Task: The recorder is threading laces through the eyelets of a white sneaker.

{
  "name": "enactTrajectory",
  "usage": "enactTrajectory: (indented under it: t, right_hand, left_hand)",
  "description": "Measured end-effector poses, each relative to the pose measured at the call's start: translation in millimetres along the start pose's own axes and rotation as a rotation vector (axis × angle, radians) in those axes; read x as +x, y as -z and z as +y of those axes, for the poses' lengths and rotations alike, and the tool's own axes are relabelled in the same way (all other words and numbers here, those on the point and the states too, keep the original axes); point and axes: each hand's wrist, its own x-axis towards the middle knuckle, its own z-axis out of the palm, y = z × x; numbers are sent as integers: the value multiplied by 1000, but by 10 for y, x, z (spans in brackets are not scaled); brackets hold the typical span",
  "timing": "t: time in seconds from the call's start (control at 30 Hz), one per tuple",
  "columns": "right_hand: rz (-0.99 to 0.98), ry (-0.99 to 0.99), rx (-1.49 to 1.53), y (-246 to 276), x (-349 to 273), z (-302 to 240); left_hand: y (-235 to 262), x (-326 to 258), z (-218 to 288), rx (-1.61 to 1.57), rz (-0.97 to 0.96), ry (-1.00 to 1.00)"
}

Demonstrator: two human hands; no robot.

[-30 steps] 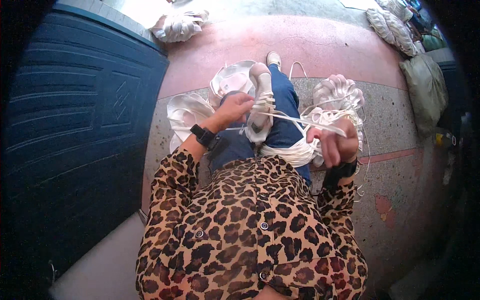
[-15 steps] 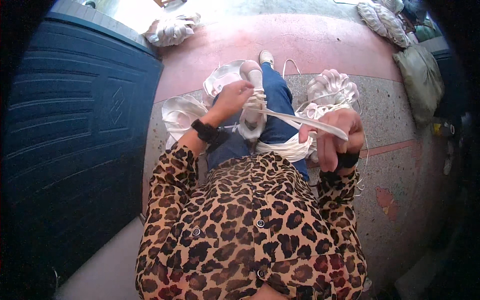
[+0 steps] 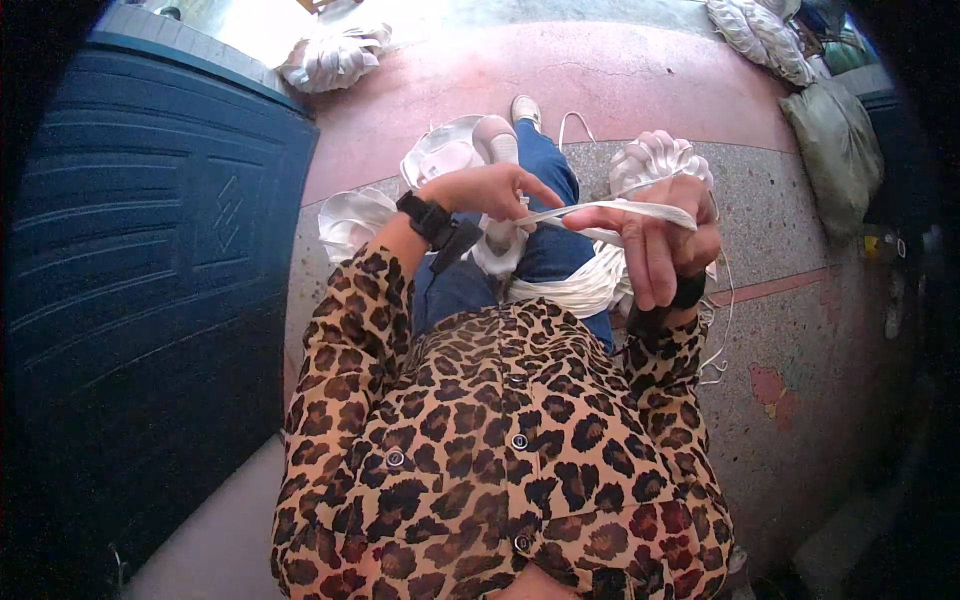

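Observation:
A white shoe upper point(image 3: 498, 252) with a pale pink toe lies across my left thigh, its lacing partly hidden by my left hand point(image 3: 492, 192). That hand pinches a flat white shoelace point(image 3: 585, 208) close to the shoe, index finger stretched along it. My right hand point(image 3: 672, 238) holds the lace's other stretch, which runs taut between both hands and passes over the right fingers. Two of those fingers point downward. Beneath the right hand, a thick hank of white laces point(image 3: 570, 285) is draped over my right thigh.
White shoe uppers point(image 3: 447, 150) lie left of my legs, with another point(image 3: 350, 222) nearer me. A bundle of uppers point(image 3: 655, 165) sits at the right. A blue panelled door point(image 3: 160, 240) stands left. Bundles point(image 3: 335, 58) and a grey-green sack point(image 3: 835, 155) rest farther off.
My left hand has moved right and slightly nearer, from the shoe's lacing onto the lace. My right hand has risen a little, and the lace span between the hands is shorter.

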Motion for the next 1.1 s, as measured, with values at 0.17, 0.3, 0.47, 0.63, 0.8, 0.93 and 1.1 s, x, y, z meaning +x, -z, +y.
enactTrajectory:
  t: [0.17,0.3,0.47,0.63,0.8,0.93,1.1]
  right_hand:
    - [143,37,-56,-46,-6,27]
    - [283,-23,-281,47,-449,-136]
    - [964,-881,-858,-158,-1958,-566]
    - [1052,-1174,-1651,138,-2625,-118]
    - [780,-548,-1786,441,-1299,1048]
    - [589,-748,-2035,562,-933,1543]
    - [627,-843,-2068,585,-1006,1602]
  left_hand:
    - [43,45,163,169,-153,53]
    - [88,-329,17,-185,310,95]
    - [344,-1772,-758,-1039,895,33]
    - [488,-2757,-2367,-1027,1494,267]
    - [-417,-1282,-584,-657,728,237]
    - [-1078,-548,-824,-1215,344,355]
    - [-1235,-126,-1244,-1431,535,175]
